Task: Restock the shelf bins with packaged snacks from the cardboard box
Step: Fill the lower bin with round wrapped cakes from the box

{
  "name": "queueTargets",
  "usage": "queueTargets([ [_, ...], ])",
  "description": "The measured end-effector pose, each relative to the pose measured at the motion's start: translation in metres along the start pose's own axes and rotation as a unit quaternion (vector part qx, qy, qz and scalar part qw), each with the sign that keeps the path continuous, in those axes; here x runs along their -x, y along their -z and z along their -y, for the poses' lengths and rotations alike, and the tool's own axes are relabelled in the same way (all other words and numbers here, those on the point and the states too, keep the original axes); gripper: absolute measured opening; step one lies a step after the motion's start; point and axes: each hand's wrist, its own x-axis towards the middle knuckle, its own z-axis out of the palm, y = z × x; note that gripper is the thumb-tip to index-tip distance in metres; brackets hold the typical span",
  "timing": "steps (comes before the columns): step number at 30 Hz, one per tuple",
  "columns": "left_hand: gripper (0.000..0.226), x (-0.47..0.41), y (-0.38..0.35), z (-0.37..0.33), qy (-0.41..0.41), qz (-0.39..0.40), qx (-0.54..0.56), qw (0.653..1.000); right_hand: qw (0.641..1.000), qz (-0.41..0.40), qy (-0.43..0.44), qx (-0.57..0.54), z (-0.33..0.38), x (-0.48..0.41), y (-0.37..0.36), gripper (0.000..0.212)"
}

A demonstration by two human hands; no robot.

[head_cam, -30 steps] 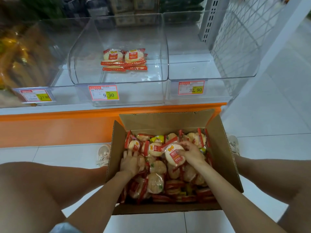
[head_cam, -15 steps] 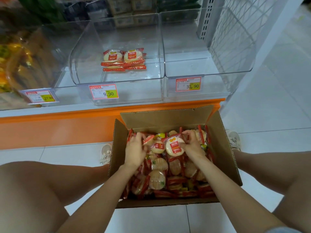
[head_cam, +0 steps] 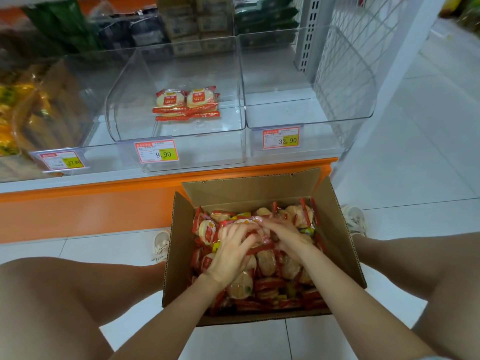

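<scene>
Left hand now rightward, snacks under grip

left hand: forearm reaching forward, fingers spread and curled over snack packets | right hand: forearm angled forward-left, fingers curled on the same packets, blurred | hands: meeting at the fingertips

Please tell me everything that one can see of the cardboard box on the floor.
The cardboard box is of brown board, open at the top, with its flaps standing up. It stands upright on the white tiled floor, close before the orange shelf base. Red-edged snack packets of round pale cakes fill most of it. The left hand and right hand reach inside and meet on packets near its far end.
</scene>
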Motion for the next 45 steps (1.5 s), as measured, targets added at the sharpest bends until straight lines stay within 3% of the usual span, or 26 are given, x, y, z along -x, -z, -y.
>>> queueTargets([
  [2, 0.049, 0.001, -0.004, 0.004, 0.029, 0.008, -0.003, 1.000, 1.000, -0.005, 0.002, 0.002, 0.000, -0.001, 0.001, 0.008],
  [6, 0.040, 0.002, -0.009, 0.008, 0.112, 0.028, 0.029, 0.993, 0.999, -0.031, 0.029, 0.004, 0.000, -0.004, 0.003, 0.020],
  [9, 0.047, -0.004, -0.008, 0.005, 0.191, -0.022, 0.104, 0.976, 0.997, -0.060, 0.053, -0.012, 0.000, -0.008, 0.004, 0.021],
  [12, 0.051, -0.016, 0.000, 0.007, 0.350, -0.105, 0.234, 0.901, 0.994, -0.077, 0.067, -0.024, 0.002, -0.009, 0.007, 0.022],
  [15, 0.059, -0.025, 0.009, 0.009, 0.451, -0.028, 0.409, 0.793, 0.993, -0.079, 0.081, -0.019, 0.003, -0.007, 0.008, 0.022],
  [17, 0.062, -0.025, 0.008, 0.012, 0.467, -0.008, 0.420, 0.778, 0.993, -0.075, 0.089, -0.005, 0.001, -0.009, 0.008, 0.022],
  [22, 0.048, -0.028, 0.007, 0.029, 0.518, -0.042, 0.436, 0.735, 0.987, -0.106, 0.121, 0.005, -0.002, -0.012, 0.010, 0.004],
  [26, 0.035, -0.029, 0.015, 0.034, 0.523, -0.044, 0.474, 0.706, 0.988, -0.064, 0.128, 0.048, -0.003, -0.011, 0.011, 0.007],
  [33, 0.030, -0.028, 0.020, 0.024, 0.490, 0.010, 0.480, 0.728, 0.989, -0.025, 0.122, 0.074, -0.002, -0.010, 0.003, 0.078],
  [34, 0.029, -0.029, 0.022, 0.022, 0.487, 0.012, 0.480, 0.730, 0.991, -0.025, 0.113, 0.069, -0.002, -0.011, 0.003, 0.078],
  [38, 0.030, -0.036, 0.031, 0.019, 0.472, 0.030, 0.490, 0.732, 0.995, -0.045, 0.079, 0.036, 0.004, -0.011, 0.003, 0.048],
  [40, 0.033, -0.043, 0.042, 0.016, 0.464, 0.028, 0.482, 0.743, 0.994, -0.068, 0.078, 0.020, 0.011, -0.010, 0.006, 0.045],
  [42, 0.034, -0.050, 0.058, 0.016, 0.447, 0.016, 0.416, 0.792, 0.993, -0.079, 0.084, 0.019, 0.021, -0.003, 0.011, 0.048],
  [45, 0.019, -0.059, 0.096, 0.013, 0.352, 0.002, 0.253, 0.901, 0.991, -0.068, 0.111, 0.008, 0.045, 0.020, 0.016, 0.040],
])
